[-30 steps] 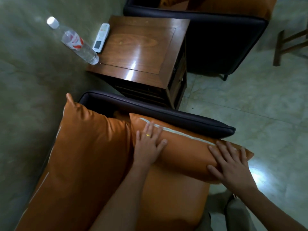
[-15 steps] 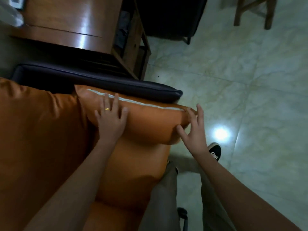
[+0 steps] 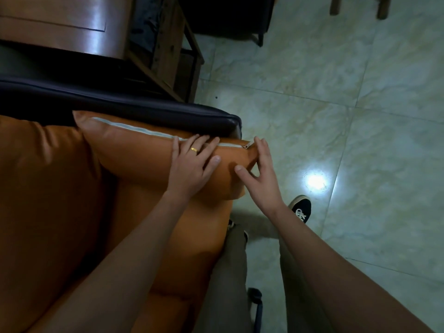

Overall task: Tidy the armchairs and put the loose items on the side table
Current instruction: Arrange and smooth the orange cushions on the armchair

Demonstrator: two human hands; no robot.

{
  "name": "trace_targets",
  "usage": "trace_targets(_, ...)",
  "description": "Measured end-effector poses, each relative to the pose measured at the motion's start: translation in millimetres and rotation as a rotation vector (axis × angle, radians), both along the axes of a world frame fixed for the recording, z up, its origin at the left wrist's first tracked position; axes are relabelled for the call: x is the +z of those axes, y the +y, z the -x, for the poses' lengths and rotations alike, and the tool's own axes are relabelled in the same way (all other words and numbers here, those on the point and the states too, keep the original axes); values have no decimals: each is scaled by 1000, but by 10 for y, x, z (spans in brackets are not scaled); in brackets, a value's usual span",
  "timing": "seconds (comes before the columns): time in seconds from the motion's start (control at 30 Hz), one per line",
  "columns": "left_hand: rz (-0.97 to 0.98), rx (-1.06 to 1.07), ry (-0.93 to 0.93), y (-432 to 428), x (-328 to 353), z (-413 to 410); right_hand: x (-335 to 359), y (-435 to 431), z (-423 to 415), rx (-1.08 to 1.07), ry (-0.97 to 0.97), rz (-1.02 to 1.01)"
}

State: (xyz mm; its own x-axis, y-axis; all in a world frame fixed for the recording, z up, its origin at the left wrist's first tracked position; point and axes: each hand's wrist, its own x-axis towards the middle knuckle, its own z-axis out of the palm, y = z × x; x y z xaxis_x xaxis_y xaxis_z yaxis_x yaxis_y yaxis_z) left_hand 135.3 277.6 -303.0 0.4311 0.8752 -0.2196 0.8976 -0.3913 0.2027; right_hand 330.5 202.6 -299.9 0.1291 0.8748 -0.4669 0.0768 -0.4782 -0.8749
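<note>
An orange cushion (image 3: 141,155) with a white zip along its top lies against the dark armrest (image 3: 120,109) of the orange armchair (image 3: 48,200). My left hand (image 3: 192,167), wearing a gold ring, rests flat on the cushion's right half with fingers spread over the zip. My right hand (image 3: 260,174) touches the cushion's right end, fingertips near the zip pull, thumb on the cushion's side. The wooden side table (image 3: 64,22) stands behind the armrest at the top left.
A second dark armchair (image 3: 228,18) stands beyond the side table. Legs of a wooden chair (image 3: 360,7) show at the top right. Pale tiled floor (image 3: 336,116) spreads to the right. My legs and a black shoe (image 3: 300,207) stand beside the seat.
My left hand has slid right along the cushion toward its end. My right hand now meets the cushion's right end near the zip pull. The view has tilted further down and right.
</note>
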Motion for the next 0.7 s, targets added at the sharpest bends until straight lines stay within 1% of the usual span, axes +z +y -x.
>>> trace_targets(0.17, -147, -1, -117, -23, -150, 231, -150, 74, 207, -56, -28, 36)
trace_targets(0.27, -218, -55, -171, 33, -239, 399, -217, 62, 386, -100, -34, 56)
trace_targets(0.4, -280, -66, -244, 176, -315, 816, -264, 147, 832, -82, 3, 28)
trace_targets(0.47, -300, -32, -243, 331, -343, 1242, -240, 337, 1247, -39, 4, -4)
trace_targets(0.57, -288, 43, -188, 633, -320, 1830, -231, 645, 1713, 21, -45, -52)
trace_targets(0.63, -255, 22, -151, 720, -303, 1934, -285, 723, 1744, 30, -60, -47)
trace_targets(0.7, -230, 32, -146, 686, -284, 1864, -313, 681, 1648, 41, -69, -40)
